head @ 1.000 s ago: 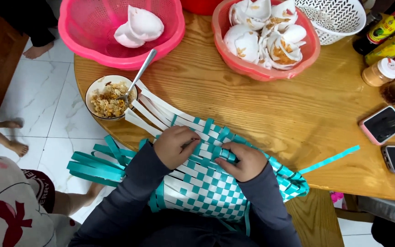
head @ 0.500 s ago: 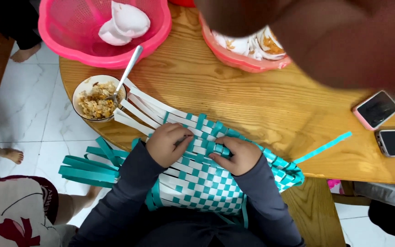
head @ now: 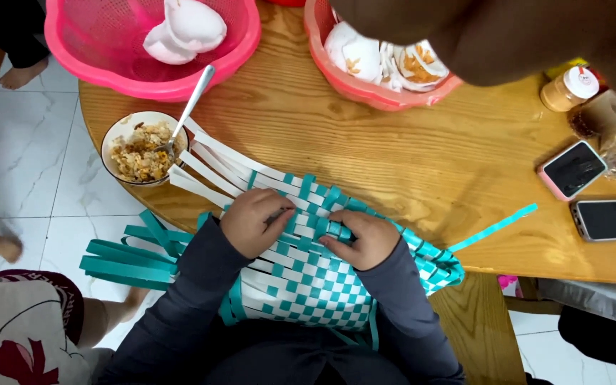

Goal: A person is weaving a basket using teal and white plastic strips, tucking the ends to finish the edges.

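Teal and white plastic strips form a checkered woven mat (head: 308, 285) lying over the near edge of the wooden tabletop (head: 408, 157). Left hand (head: 254, 222) curls its fingers down onto the weave, pinching a strip. Right hand (head: 361, 237) presses half-closed on a teal strip beside it. Just beyond, near the left edge, stands a bowl of food (head: 140, 148) with a spoon (head: 188, 108).
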